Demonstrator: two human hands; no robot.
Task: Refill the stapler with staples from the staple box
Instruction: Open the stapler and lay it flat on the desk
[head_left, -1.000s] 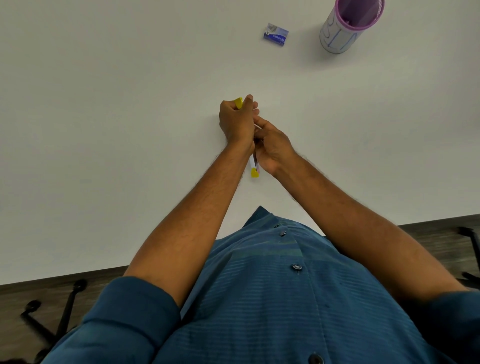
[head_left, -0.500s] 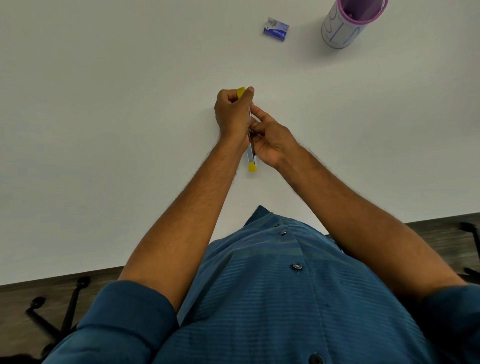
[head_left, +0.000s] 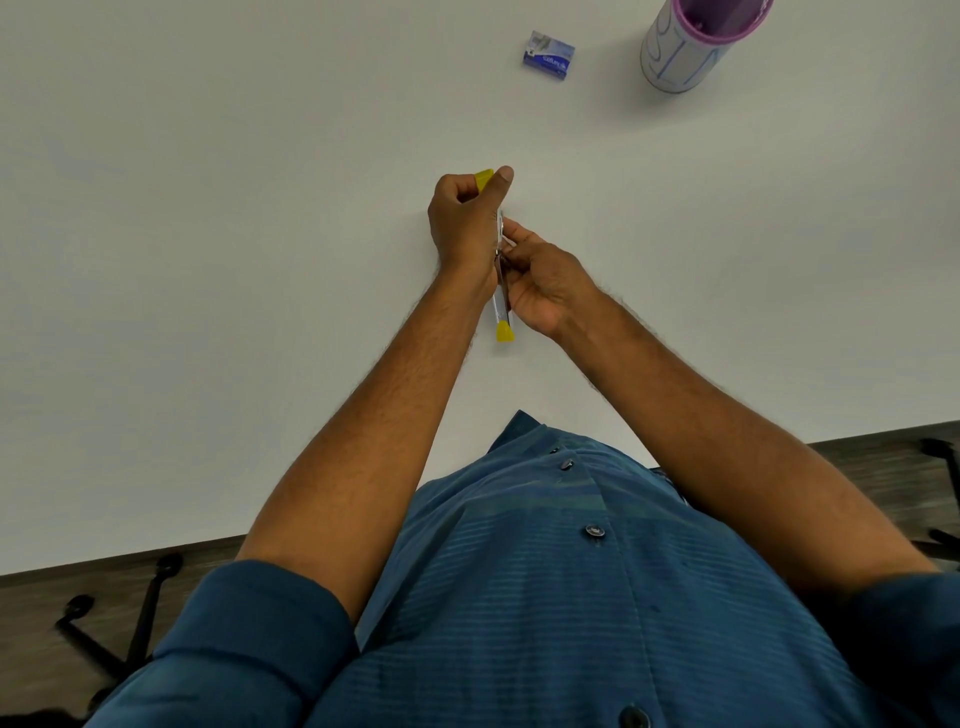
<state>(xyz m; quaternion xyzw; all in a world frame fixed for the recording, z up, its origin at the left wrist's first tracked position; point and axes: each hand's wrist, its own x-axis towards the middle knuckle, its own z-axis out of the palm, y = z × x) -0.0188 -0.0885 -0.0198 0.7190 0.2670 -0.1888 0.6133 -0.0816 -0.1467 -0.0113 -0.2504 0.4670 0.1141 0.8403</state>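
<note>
My left hand (head_left: 465, 228) grips the yellow-tipped stapler (head_left: 502, 312) above the white table (head_left: 208, 260); my right hand (head_left: 545, 283) pinches it near the middle. The blue staple box (head_left: 548, 54) lies far off beside a cup (head_left: 685, 47); its print is unreadable.

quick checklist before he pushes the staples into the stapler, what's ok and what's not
1. Stapler gripped: ok, left hand is closed round it.
2. Right hand at the stapler's metal channel: ok, fingertips pinch there.
3. Staples actually in the fingers: cannot tell, too small.
4. Channel open: cannot tell, hands cover it.
5. Staple box nearby: ok, on the white table beside the purple-rimmed cup.
</note>
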